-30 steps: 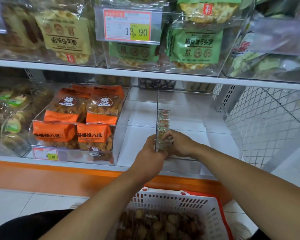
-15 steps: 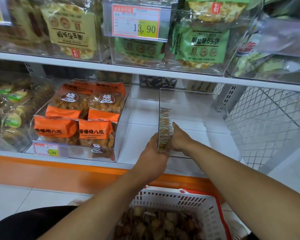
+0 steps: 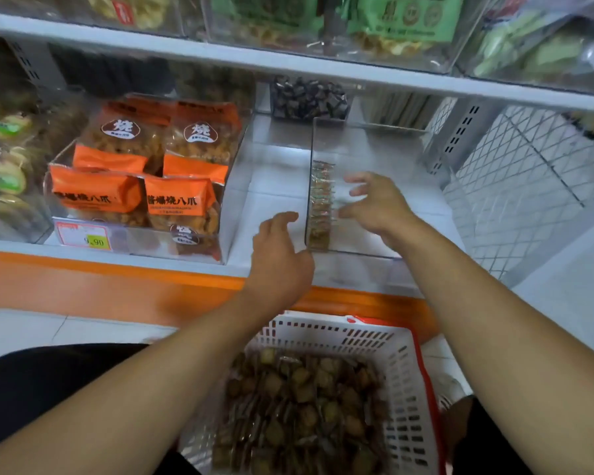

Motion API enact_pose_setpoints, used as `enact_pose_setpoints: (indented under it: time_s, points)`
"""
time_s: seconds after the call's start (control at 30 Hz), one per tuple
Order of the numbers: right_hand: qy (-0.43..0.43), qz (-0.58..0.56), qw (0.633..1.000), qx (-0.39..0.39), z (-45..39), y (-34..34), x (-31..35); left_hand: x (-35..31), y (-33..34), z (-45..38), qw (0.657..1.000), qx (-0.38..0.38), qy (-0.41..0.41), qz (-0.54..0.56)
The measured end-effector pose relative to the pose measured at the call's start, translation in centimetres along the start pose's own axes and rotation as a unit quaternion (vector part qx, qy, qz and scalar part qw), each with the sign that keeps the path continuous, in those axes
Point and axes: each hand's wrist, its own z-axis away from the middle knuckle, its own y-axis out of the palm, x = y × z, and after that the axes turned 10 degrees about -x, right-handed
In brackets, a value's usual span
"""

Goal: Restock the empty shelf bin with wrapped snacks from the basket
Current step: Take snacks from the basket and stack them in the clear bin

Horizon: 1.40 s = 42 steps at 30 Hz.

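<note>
White shelf [image 3: 275, 186], clear bin [image 3: 374, 156] (snacks [image 3: 319, 204] upright inside), left hand [image 3: 278, 252] and right hand [image 3: 374, 207] both loose, empty.

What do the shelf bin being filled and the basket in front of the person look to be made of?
The shelf bin looks like clear rigid plastic, probably acrylic: the shelf shows through its glossy walls, and the row of wrapped snacks shows through its left wall. The basket looks like white moulded plastic with a matte finish, slotted walls and a red rim.
</note>
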Motion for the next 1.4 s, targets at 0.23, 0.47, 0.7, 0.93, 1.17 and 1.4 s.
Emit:
enact_pose_setpoints:
  time_s: [0.23,0.47,0.7,0.93,1.17,1.4]
  points:
    - [-0.388,-0.150,0.897,-0.151,12.7,4.9,-5.7,4.5,-0.3,2.0,0.927,0.248,0.063,-0.273]
    - [-0.031,0.325,0.854,0.405,19.8,8.6,-24.6,15.4,6.8,5.6,0.741,0.511,0.057,-0.432]
    - [-0.077,0.442,0.746,0.492,22.6,8.5,-30.1,27.5,9.2,10.6,0.670,0.530,0.163,-0.493]
    - [-0.014,0.483,0.729,0.485,23.1,10.0,-32.9,31.3,13.0,13.8,0.691,0.498,0.211,-0.481]
    - [-0.034,0.481,0.706,0.519,22.9,11.6,-32.6,31.4,15.3,13.5,0.720,0.502,0.163,-0.451]
    - [0.046,0.459,0.609,0.645,21.4,11.6,-32.0,31.9,15.5,13.2,0.753,0.565,0.042,-0.335]
